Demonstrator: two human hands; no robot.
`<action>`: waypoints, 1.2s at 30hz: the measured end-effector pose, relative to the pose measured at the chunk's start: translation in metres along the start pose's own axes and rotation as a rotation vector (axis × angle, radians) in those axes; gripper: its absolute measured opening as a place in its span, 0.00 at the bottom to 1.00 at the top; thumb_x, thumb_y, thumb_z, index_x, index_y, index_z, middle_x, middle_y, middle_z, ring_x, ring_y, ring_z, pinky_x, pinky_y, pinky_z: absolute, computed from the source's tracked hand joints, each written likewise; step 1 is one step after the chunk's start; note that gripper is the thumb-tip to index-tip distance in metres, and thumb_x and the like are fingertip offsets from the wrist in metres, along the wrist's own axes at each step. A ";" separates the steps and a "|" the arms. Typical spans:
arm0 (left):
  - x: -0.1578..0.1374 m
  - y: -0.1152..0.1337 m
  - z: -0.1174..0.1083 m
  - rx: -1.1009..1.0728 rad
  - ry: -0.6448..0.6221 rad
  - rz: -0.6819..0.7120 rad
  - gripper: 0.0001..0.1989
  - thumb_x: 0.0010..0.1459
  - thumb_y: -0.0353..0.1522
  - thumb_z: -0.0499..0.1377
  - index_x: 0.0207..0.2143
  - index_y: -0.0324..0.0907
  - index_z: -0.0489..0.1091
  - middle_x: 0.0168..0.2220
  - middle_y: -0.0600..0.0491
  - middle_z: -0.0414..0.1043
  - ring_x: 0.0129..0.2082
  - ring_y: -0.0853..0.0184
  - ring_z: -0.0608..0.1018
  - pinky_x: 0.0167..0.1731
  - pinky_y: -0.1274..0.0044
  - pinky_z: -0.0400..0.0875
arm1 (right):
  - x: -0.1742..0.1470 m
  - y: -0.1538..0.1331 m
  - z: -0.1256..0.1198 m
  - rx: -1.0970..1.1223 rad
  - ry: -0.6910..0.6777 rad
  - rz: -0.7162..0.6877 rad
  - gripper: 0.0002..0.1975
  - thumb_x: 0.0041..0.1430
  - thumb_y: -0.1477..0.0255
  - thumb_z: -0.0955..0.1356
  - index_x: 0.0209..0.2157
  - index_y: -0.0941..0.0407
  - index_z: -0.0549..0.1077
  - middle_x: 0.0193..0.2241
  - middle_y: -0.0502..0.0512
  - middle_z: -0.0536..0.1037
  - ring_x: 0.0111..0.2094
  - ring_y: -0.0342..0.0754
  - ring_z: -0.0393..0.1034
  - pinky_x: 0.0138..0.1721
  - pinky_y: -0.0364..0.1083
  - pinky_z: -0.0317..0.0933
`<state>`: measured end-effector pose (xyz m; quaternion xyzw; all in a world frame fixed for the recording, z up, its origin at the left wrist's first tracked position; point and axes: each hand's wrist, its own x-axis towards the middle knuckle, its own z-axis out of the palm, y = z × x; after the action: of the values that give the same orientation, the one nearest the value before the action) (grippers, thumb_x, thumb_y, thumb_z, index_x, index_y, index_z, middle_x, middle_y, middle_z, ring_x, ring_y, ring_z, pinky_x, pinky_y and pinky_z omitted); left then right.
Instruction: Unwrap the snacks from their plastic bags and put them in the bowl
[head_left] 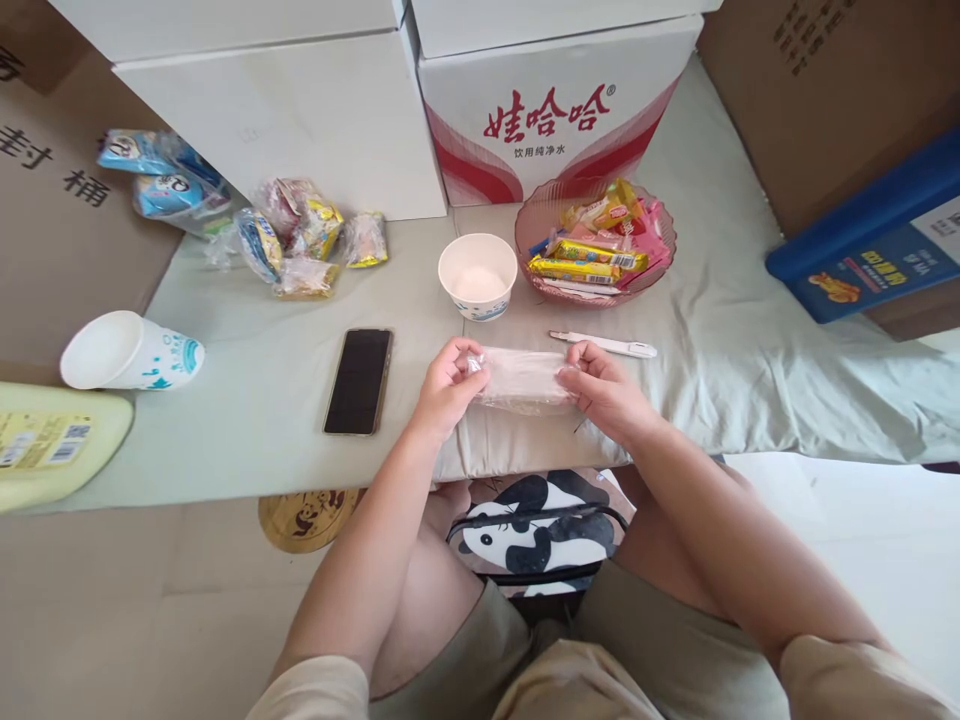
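Note:
Between my two hands, near the front edge of the cloth-covered surface, is a clear plastic packet (525, 376) with something white inside. My left hand (453, 382) pinches its left end between thumb and fingers. At the right end, my right hand (606, 390) grips it the same way. Just beyond the packet lies a white utility knife (604, 345), close to my right fingertips. A white paper bowl (478, 277) with a blue print stands behind the packet. To the left of my left hand, a black phone (358, 381) lies flat.
A pink glass bowl (531, 285) holds several wrapped snacks. More snack packets (307, 235) lie at the back left. A paper cup (131, 350) lies tipped on the left, near a pale green container (60, 440). White cartons (555, 120) line the back; a blue package (877, 235) leans at right.

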<state>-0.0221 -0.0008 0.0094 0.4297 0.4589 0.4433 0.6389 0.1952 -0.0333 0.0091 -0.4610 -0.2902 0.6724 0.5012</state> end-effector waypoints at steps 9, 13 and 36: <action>0.009 -0.006 -0.005 0.125 0.250 0.224 0.21 0.43 0.31 0.69 0.40 0.45 0.66 0.39 0.55 0.73 0.34 0.73 0.76 0.36 0.80 0.71 | 0.009 0.007 -0.007 -0.095 0.186 -0.226 0.14 0.48 0.65 0.74 0.31 0.53 0.67 0.25 0.45 0.67 0.26 0.40 0.60 0.29 0.43 0.56; 0.003 -0.007 -0.001 0.234 0.197 0.207 0.12 0.51 0.36 0.67 0.30 0.43 0.66 0.24 0.59 0.65 0.23 0.74 0.69 0.26 0.81 0.65 | 0.004 0.008 -0.009 -0.383 0.324 -0.434 0.09 0.59 0.64 0.68 0.31 0.52 0.64 0.26 0.46 0.67 0.29 0.44 0.62 0.35 0.45 0.58; 0.002 -0.016 0.023 -0.080 -0.050 0.070 0.22 0.47 0.47 0.73 0.36 0.41 0.75 0.31 0.55 0.77 0.30 0.71 0.77 0.33 0.79 0.71 | 0.009 0.021 0.012 -0.267 0.018 -0.339 0.26 0.55 0.59 0.72 0.51 0.48 0.60 0.47 0.55 0.74 0.43 0.50 0.73 0.43 0.50 0.68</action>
<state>0.0029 -0.0062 -0.0011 0.4305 0.4093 0.4728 0.6508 0.1750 -0.0309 -0.0068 -0.4738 -0.4456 0.5301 0.5440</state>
